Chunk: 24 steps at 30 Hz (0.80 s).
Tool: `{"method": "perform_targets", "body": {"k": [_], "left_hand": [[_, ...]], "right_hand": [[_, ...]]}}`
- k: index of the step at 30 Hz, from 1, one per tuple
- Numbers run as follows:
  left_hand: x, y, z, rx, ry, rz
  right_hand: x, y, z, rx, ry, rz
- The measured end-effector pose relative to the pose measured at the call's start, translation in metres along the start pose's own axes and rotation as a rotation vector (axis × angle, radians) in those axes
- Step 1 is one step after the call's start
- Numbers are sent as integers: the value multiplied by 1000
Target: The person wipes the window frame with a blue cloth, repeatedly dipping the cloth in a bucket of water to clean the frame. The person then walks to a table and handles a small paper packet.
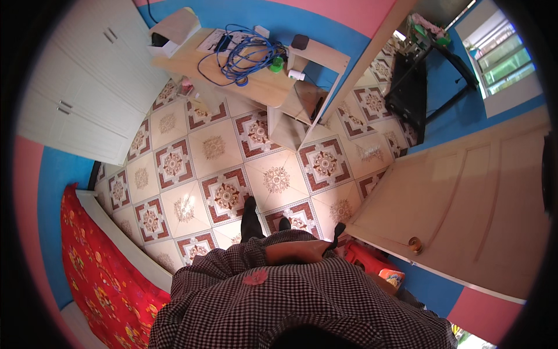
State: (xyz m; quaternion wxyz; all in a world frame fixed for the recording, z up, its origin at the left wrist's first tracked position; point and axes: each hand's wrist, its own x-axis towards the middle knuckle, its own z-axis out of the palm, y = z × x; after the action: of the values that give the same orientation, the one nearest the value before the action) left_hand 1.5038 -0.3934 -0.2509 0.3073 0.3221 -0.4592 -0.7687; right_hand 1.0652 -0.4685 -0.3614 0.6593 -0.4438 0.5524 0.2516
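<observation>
My left forearm crosses the front of my checked garment (279,301), which has a pink flower on it. My left hand (320,251) is at the right end of that forearm, closed around a slim black object (338,233) whose kind I cannot tell. Bare skin of my right arm (382,284) shows low at my right side, and the garment hides most of that hand. Close to it are a red plastic stool or similar item (364,255) and an orange printed packet (392,277).
A wooden desk (257,89) holds coiled blue cable (244,56). White wardrobes (87,78) stand left, above a bed with a red floral cover (100,279). An open door (457,209) is on the right; a treadmill (409,91) stands beyond the doorway. Patterned tiles (275,179) cover the floor.
</observation>
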Motion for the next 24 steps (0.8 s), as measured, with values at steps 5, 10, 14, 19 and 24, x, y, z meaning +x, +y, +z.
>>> {"method": "perform_targets", "body": {"k": [5, 10, 14, 19, 24], "left_hand": [[-24, -3, -42, 175, -7, -29], [-49, 2, -94, 296, -232, -137], [-84, 7, -131, 215, -298, -211], [-136, 0, -187, 152, -304, -117], [-196, -37, -251, -108, -231, -404]], "right_hand": [[16, -85, 43, 188, -10, -9], [47, -167, 145, -385, -129, -547], [64, -207, 201, -992, 5, -522], [94, -245, 212, -996, 574, -15], [194, -277, 217, -785, 294, -239]]}}
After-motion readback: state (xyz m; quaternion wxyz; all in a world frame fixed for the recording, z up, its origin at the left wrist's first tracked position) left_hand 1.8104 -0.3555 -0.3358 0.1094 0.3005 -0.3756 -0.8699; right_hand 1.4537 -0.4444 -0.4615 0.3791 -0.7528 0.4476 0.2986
